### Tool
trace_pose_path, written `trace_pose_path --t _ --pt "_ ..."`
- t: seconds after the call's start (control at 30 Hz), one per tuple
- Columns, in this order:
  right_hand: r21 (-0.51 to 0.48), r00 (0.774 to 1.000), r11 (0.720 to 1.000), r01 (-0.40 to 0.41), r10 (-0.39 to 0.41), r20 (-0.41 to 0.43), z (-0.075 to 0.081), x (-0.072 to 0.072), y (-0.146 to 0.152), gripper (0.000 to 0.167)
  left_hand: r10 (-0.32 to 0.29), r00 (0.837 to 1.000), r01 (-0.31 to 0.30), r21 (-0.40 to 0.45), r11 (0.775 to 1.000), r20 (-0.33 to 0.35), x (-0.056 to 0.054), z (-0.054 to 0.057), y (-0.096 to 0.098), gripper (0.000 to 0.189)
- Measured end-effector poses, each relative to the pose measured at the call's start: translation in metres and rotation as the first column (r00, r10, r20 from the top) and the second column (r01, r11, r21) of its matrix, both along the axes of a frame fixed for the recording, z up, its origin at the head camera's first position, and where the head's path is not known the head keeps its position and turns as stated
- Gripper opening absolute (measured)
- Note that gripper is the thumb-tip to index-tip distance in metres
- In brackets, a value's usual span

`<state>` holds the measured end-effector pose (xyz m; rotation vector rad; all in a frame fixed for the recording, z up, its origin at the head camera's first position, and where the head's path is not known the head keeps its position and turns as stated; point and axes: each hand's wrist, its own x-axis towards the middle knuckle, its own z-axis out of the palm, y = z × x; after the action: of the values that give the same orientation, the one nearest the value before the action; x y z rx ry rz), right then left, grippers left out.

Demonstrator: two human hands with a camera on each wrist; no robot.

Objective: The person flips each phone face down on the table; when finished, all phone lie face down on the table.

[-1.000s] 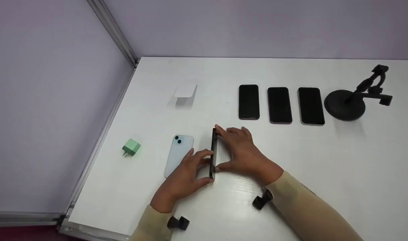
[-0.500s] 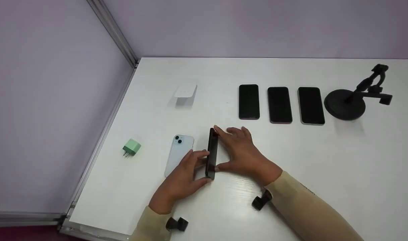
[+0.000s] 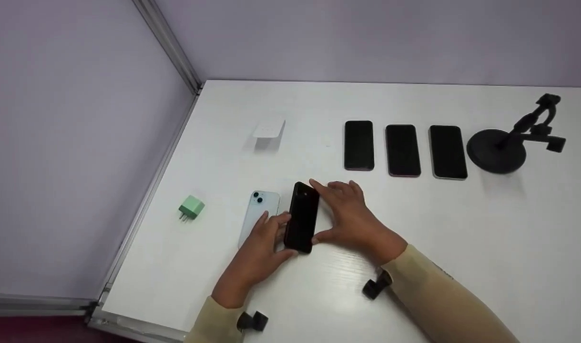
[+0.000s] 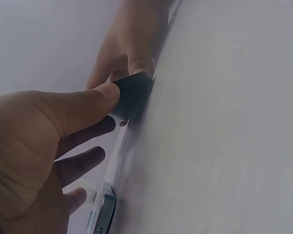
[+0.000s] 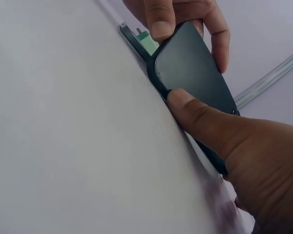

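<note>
A black phone (image 3: 302,219) is held between both hands, tilted with its left edge raised. In the head view its dark broad face shows, with what looks like a camera bump at the top. My left hand (image 3: 259,252) grips its lower left corner and left edge with thumb and fingers; the left wrist view shows that thumb (image 4: 105,95) on the phone's end. My right hand (image 3: 350,216) holds the right edge between forefinger and thumb; the right thumb (image 5: 183,102) lies against the phone in the right wrist view. A light blue phone (image 3: 261,214), camera side up, lies partly under my left hand.
Three black phones (image 3: 359,145) lie in a row toward the back. Right of them stands a black holder (image 3: 497,151) with a round base. A green plug adapter (image 3: 191,207) sits at left, and a folded white card (image 3: 269,129) stands behind. The table (image 3: 462,228) meets walls at left and back.
The black phone has turned from standing on edge to leaning over, so its broad face now shows upward. Both hands stay around it. The head view has shifted slightly.
</note>
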<state>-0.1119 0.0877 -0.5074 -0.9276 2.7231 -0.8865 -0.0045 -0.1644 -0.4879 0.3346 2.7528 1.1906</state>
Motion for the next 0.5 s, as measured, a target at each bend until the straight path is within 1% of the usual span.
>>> trace_pose_path --t 0.07,0.2,0.27,0.5 --pt "-0.009 1.0 1.0 0.002 -0.002 -0.003 -0.0005 0.0 0.0008 0.135 0.016 1.0 -0.016 -0.026 1.0 -0.011 0.0003 0.0015 0.0024 0.077" --pt "-0.01 1.0 1.0 -0.002 0.001 -0.014 -0.0014 -0.0001 0.0017 0.134 0.03 0.998 -0.036 -0.099 0.994 -0.062 0.0004 0.0043 0.0056 0.076" --pt "-0.007 1.0 1.0 -0.002 0.002 -0.016 -0.0017 -0.0001 0.0022 0.134 0.036 0.996 -0.046 -0.123 0.991 -0.084 0.0006 0.0049 0.0063 0.075" --pt "-0.032 1.0 0.999 -0.002 0.002 0.002 -0.0025 -0.001 0.005 0.13 0.065 0.983 -0.087 -0.125 0.988 -0.174 0.0032 0.0022 0.0045 0.072"
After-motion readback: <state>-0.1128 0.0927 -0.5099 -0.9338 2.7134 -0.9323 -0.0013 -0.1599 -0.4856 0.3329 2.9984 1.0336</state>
